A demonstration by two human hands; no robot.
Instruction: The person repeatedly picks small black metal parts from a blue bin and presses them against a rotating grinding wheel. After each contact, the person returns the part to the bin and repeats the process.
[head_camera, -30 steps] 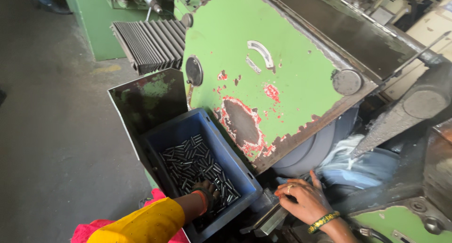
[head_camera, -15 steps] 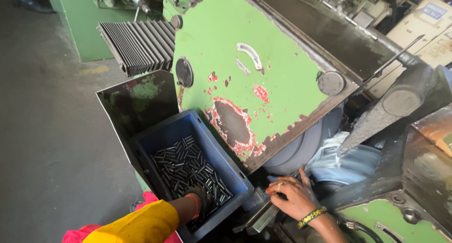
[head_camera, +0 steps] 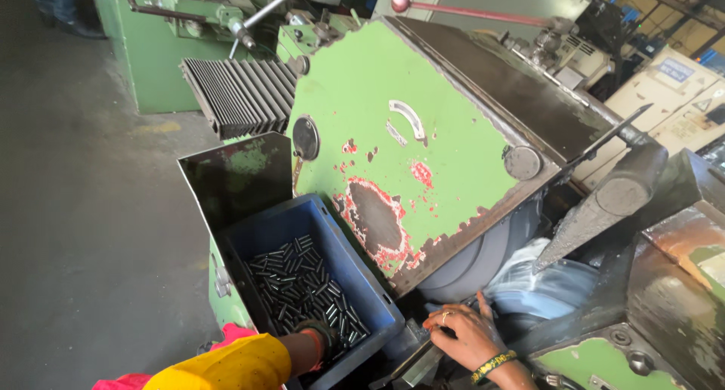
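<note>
Left hand: the left hand, at the end of a yellow sleeve, reaches down into the blue crate and rests among the small metal pins; whether its fingers close on any cannot be told.
Right hand: the right hand, loosely spread, lies flat on a metal guide just beside the crate.
Pins: heaped loose in the crate, below the green machine cover.

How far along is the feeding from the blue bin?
Done: nothing finished shows. In hand: left hand is down among the small metal pins in the blue bin; right hand rests on the metal rail by the grinding wheel. Left: a layer of pins covers the bin's floor.
</note>
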